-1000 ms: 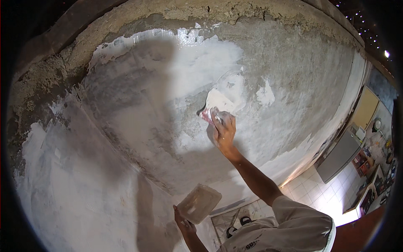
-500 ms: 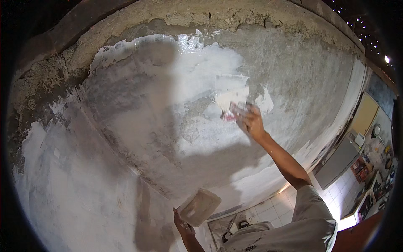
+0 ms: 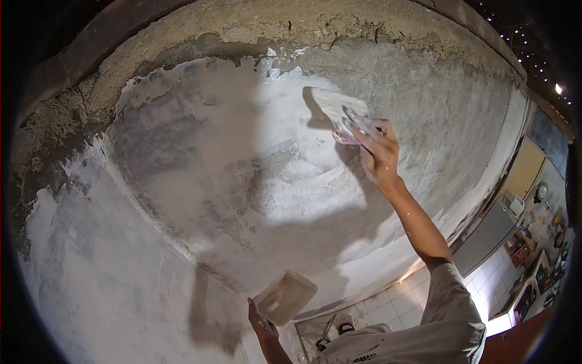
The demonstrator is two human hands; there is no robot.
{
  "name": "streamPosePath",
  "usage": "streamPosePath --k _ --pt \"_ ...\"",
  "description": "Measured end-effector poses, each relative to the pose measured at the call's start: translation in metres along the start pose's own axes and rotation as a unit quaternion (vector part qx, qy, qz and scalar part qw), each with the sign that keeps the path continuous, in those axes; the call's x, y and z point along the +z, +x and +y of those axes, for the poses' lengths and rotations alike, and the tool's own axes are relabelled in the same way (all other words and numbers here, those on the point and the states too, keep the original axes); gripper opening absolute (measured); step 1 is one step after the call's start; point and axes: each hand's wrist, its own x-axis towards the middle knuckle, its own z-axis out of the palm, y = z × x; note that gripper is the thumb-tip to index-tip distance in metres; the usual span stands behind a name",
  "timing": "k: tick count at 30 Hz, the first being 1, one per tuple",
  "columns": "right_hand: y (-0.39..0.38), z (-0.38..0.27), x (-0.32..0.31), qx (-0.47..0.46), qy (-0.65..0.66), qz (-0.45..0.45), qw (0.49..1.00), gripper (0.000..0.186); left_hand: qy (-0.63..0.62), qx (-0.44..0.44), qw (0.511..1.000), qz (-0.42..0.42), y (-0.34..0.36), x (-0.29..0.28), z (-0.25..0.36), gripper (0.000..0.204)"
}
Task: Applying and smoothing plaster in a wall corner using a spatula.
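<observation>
My right hand (image 3: 376, 145) grips a putty knife (image 3: 336, 106) by its pinkish part, its fingers smeared white. Its wide blade, coated in pale filler, casts a dark shadow on the upper middle of the grey wall (image 3: 436, 115). Around it is a fresh white patch (image 3: 291, 97) with uneven edges. Low in the view, my left hand (image 3: 262, 321) holds a shallow, translucent rectangular tray (image 3: 285, 297) by its left side, with some residue inside.
A whitish side wall (image 3: 79, 255) meets this wall at the left. Crumbly plaster (image 3: 327, 21) runs along the top. At right are a tiled floor (image 3: 394, 303), a grey appliance (image 3: 485, 236), a yellow panel (image 3: 524, 167) and cluttered shelving (image 3: 524, 261).
My right hand and putty knife have moved up and to the right across the wall, with the blade now higher. My left hand and tray have shifted slightly left.
</observation>
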Motion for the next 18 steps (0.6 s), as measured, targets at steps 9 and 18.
streamPosePath --k 9,18 --pt "-0.069 -0.012 0.03 -0.048 0.03 -0.144 0.988 0.05 0.033 0.071 0.997 -0.012 -0.005 0.008 -0.007 0.052" --pt "-0.139 -0.028 0.017 -0.062 0.083 -0.28 0.954 0.042 -0.009 0.01 1.0 -0.002 0.01 -0.006 -0.021 0.057"
